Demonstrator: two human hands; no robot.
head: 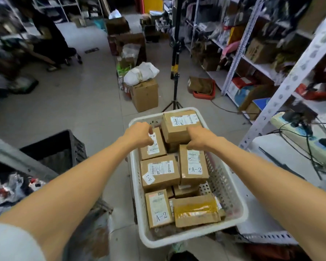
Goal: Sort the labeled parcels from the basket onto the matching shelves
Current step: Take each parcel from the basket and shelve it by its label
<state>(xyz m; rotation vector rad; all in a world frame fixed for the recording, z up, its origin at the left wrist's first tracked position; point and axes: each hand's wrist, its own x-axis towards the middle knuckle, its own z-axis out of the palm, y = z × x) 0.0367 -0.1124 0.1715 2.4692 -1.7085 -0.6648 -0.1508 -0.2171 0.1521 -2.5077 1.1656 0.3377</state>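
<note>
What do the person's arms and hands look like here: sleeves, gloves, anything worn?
Both forearms are bare. The left hand and right hand wear no gloves, and no watch, ring or band shows on either wrist. A white sleeve covers the left upper arm at the lower-left corner. Any sleeve on the right arm is out of view.

— Floor type?
— Pale tiles (73, 110) all around the tripod stand (175, 87).
— Furniture?
— White slotted shelving rack (237, 53) right of the tripod. Cardboard box (145, 95) just left of it. Black crate (79, 147) farther left, nearer the camera.
</note>
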